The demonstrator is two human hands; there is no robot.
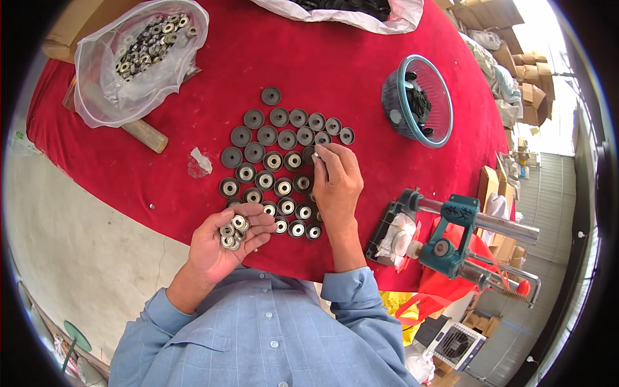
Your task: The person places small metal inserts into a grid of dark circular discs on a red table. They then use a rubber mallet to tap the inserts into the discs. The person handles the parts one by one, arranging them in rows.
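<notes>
My left hand is cupped palm up near the table's front edge, with several small silver ball bearings in it. My right hand reaches over the rows of round dark caps, thumb and fingers pinched round a small silver ball bearing, mostly hidden by the fingertips. Beneath them is a dark cap, partly covered. Farther back, the dark caps show only a central stub. Nearer rows have bearings seated in them, such as the cap with a bearing. Some caps are hidden behind my hands.
A clear plastic bag of bearings lies at the back left beside a wooden handle. A white sack of dark parts sits at the far edge. At right stand a clear bowl of dark parts and a green hand press.
</notes>
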